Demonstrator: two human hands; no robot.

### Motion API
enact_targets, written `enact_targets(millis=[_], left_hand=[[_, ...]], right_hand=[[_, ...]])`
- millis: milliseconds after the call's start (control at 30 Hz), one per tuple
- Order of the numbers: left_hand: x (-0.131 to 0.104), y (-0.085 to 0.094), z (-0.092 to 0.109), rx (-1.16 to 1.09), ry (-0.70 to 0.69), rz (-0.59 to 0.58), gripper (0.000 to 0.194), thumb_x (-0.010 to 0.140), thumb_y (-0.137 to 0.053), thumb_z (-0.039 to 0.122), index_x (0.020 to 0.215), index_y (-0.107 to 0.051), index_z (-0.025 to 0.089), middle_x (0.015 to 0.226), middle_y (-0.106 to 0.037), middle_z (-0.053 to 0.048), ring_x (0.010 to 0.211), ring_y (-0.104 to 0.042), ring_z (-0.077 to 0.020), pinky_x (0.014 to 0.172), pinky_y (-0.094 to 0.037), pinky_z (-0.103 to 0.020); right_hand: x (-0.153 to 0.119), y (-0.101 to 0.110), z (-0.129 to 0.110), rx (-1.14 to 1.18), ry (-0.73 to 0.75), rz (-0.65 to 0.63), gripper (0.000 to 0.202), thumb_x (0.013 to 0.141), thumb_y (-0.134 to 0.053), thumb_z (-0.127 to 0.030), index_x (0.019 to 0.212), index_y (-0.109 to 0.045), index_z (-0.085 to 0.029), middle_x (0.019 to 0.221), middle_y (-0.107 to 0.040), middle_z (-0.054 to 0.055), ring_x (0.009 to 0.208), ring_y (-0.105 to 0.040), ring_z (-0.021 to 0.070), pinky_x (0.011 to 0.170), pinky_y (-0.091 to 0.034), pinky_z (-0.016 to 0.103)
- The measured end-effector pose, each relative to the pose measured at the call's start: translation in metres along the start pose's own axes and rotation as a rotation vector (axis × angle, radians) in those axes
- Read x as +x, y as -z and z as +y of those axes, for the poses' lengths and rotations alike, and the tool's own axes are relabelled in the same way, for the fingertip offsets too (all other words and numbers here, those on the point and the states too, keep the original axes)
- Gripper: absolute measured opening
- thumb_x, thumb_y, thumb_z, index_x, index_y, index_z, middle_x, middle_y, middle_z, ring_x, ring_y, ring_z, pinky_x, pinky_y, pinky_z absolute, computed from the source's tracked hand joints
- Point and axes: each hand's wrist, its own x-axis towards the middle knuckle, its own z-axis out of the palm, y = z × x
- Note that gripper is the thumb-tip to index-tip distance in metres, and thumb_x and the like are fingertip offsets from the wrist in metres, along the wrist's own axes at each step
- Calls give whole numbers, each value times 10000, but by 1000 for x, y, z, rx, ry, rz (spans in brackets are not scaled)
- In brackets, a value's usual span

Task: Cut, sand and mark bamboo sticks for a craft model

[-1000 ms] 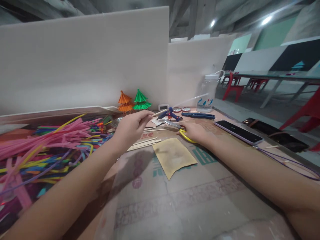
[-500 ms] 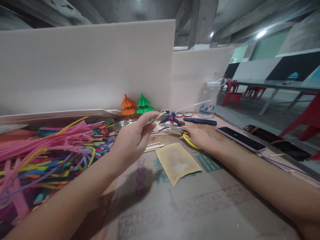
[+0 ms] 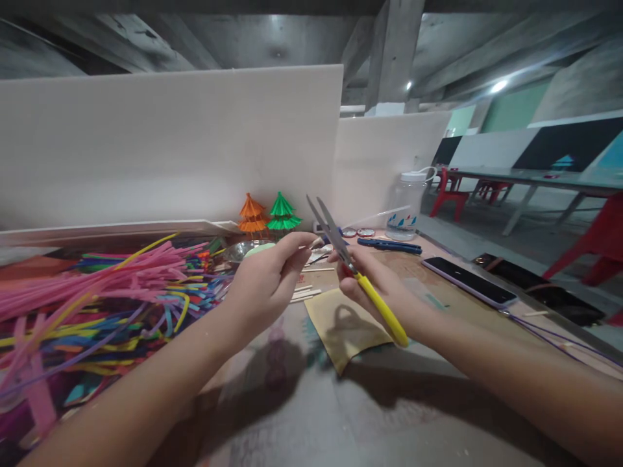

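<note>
My left hand (image 3: 267, 279) is raised over the work surface, fingertips pinched on a short wooden stick (image 3: 316, 244), of which only the end shows. My right hand (image 3: 374, 279) grips a pair of yellow-handled scissors (image 3: 382, 311); their blades point up and away, slightly apart. The blades are close to the stick, but I cannot tell whether they touch it. Below the hands lies a tan sheet (image 3: 324, 314) with a ragged near edge. Several thin wooden sticks (image 3: 305, 294) lie beside it. Behind the scissors a blue glue gun (image 3: 341, 243) is mostly hidden.
Colourful pipe cleaners (image 3: 121, 285) are heaped at left, near a metal bowl (image 3: 236, 251). Orange (image 3: 252, 214) and green (image 3: 282, 213) tree-shaped crafts stand behind. At right are a utility knife (image 3: 389, 245), a water bottle (image 3: 403, 207) and a phone (image 3: 467, 281).
My right hand has lifted the scissors off the surface and turned their blades upward, close to my left hand. The left hand keeps its pinch, and less of the stick shows.
</note>
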Motion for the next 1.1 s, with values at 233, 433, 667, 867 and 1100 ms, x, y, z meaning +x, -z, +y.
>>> enact_targets(millis=[233,433,667,867,1100], left_hand=[[1,5,6,-24,-36,-12,197,1014,-441,267,1056,-618,190,853,-699,1,741,-638,-131,663,-442,-230],[0,4,4,-90,-30,-20,216,1026,-429,300,1018,-619,199,840,-697,2,719,-627,-130,659,-445,-228],[0,2,1,-104,23,-64,275,1046,-383,341,1072,-628,218,833,-687,12,727,-626,-137,664,-427,-241],[1,1,1,-16,-1,-55,278,1041,-375,313,958,-614,198,765,-638,17,640,-566,-121,591,-380,-222],[0,3,2,93,-20,-71,243,1013,-380,263,865,-559,190,621,-515,43,521,-481,-111,523,-335,-211]], right_hand=[[-3,-1,6,70,-45,-64,569,888,-548,-693,1192,-510,-215,832,-469,-14,720,-418,144,647,-360,275],[-4,-5,9,157,-42,-47,658,850,-543,-750,1184,-532,-183,791,-441,-23,682,-392,130,614,-329,265],[-6,-8,3,218,-18,-57,629,836,-588,-729,1175,-558,-199,791,-451,-26,673,-383,120,596,-317,251],[-6,-5,-3,186,-7,-73,559,843,-651,-649,1172,-576,-203,828,-493,-13,719,-416,136,652,-354,262],[-3,-2,3,119,-30,-89,524,854,-638,-631,1161,-594,-208,793,-465,-22,690,-391,135,609,-324,254]])
